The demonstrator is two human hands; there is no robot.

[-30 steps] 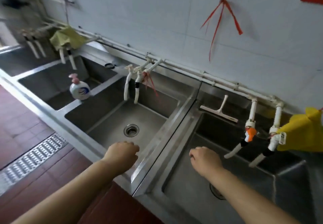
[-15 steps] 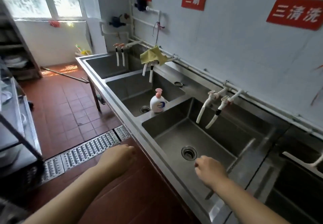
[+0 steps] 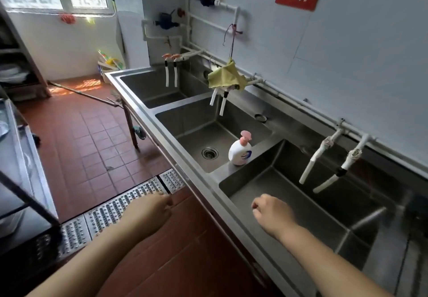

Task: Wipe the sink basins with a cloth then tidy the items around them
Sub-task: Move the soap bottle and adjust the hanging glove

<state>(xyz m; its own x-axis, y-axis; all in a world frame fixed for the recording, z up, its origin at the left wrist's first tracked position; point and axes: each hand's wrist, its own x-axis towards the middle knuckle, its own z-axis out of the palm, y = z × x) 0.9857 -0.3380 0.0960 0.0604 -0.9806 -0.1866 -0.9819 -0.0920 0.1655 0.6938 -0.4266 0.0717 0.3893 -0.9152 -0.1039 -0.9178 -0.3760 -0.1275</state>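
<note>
A row of steel sink basins (image 3: 199, 182) runs along the tiled wall. A yellow cloth (image 3: 225, 76) hangs over the taps of the middle basin. A white soap bottle with a pink pump (image 3: 240, 149) stands on the divider between the middle and nearest basins. My left hand (image 3: 149, 211) hovers over the floor in front of the sinks, fingers loosely curled, holding nothing. My right hand (image 3: 271, 213) hangs over the nearest basin, fingers also loosely curled and empty.
White tap spouts (image 3: 324, 169) lean into the nearest basin. A small ring (image 3: 260, 117) lies on the back ledge. A metal drain grate (image 3: 129, 200) crosses the red tile floor. A shelf rack (image 3: 20, 180) stands at left, a long stick (image 3: 85, 93) lies on the floor.
My view has swung left along the sinks; the squeegee and the second yellow cloth at right have left the frame. Both hands stay empty and have drifted leftwards relative to the basins.
</note>
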